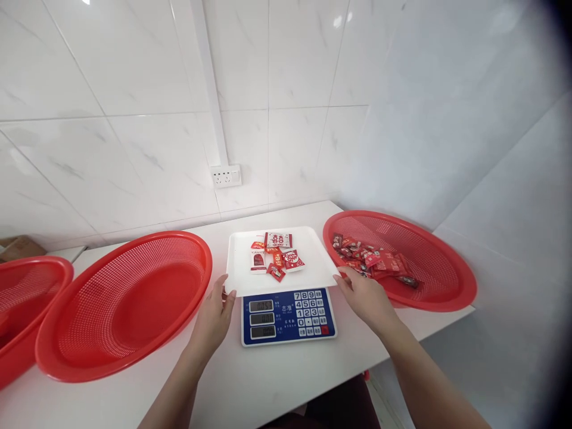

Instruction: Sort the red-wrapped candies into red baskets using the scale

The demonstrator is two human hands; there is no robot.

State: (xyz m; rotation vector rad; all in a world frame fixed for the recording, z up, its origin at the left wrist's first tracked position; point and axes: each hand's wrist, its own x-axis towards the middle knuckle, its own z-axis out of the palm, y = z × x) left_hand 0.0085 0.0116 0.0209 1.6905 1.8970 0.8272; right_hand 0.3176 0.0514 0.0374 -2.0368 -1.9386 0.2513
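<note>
A white tray [313, 247] lies over the weighing platform of a digital scale [288, 316]. Several red and white candy packets [277, 253] are grouped on it. My left hand [220, 307] grips the tray's front left corner between thumb and fingers. At the front right corner, my right hand [360, 289] has hold of the tray too. Below the tray's near edge shows the scale's blue panel, with number keys and three small displays. The top display appears to read 0.057, though it is faint.
To the right, a red plastic basket [451, 262] holds a pile of red packets [379, 259]. A second red basket [156, 310] stands at the left with nothing in it, beside another red basket [40, 268] partly out of view. A wall socket [226, 176] is behind the white table [263, 381].
</note>
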